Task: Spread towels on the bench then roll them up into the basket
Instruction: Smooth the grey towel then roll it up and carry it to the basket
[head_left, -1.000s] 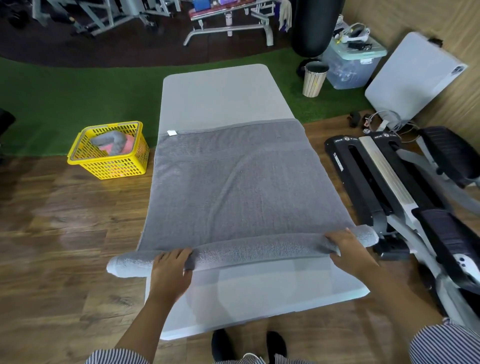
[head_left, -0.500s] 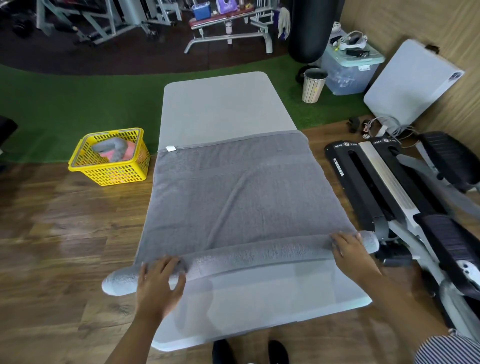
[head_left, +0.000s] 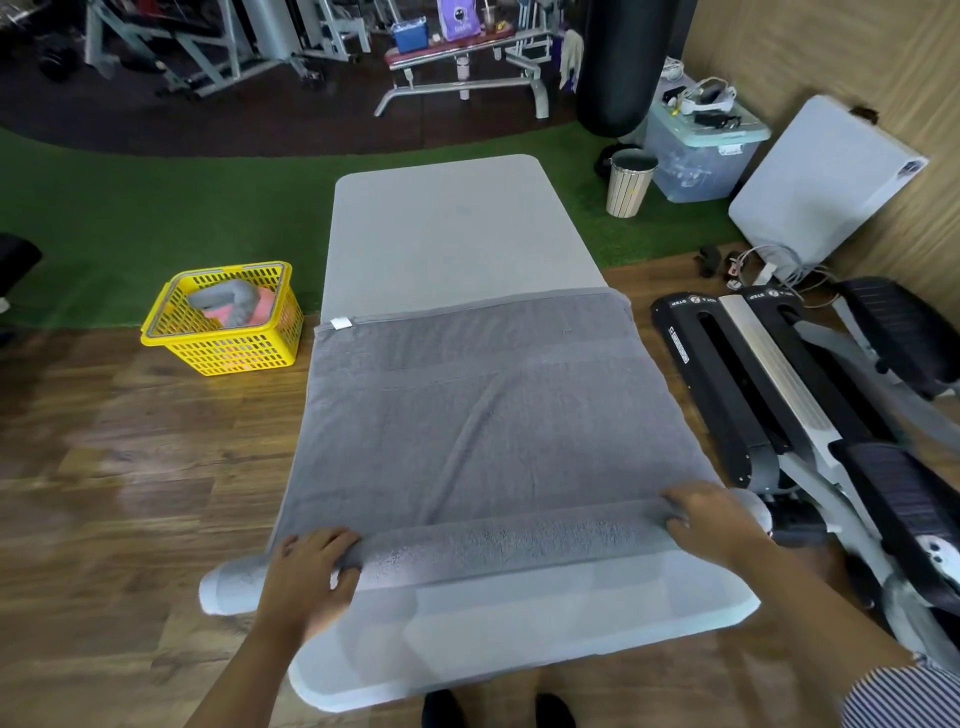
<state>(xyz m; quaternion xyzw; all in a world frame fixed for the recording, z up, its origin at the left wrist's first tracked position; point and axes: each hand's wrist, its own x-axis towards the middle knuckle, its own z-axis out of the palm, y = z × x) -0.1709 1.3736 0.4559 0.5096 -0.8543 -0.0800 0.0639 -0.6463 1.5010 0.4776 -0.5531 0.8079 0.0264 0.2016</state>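
Note:
A grey towel (head_left: 467, 415) lies spread across the pale grey bench (head_left: 447, 228), its near end rolled into a thick tube (head_left: 509, 545) that overhangs both sides of the bench. My left hand (head_left: 311, 566) lies over the roll near its left end, fingers curled onto it. At the right end my right hand (head_left: 711, 514) grips the roll the same way. The yellow basket (head_left: 171, 338) stands on the floor left of the bench and holds rolled grey and pink towels (head_left: 234, 306).
A black and silver step machine (head_left: 779, 405) sits close on the right of the bench. Beyond it are a small bin (head_left: 629, 182), a clear storage box (head_left: 696, 150) and a leaning white board (head_left: 826, 182). Weight benches stand at the back.
The roll has advanced a little up the towel and grown thicker. Both hands moved with it, away from me.

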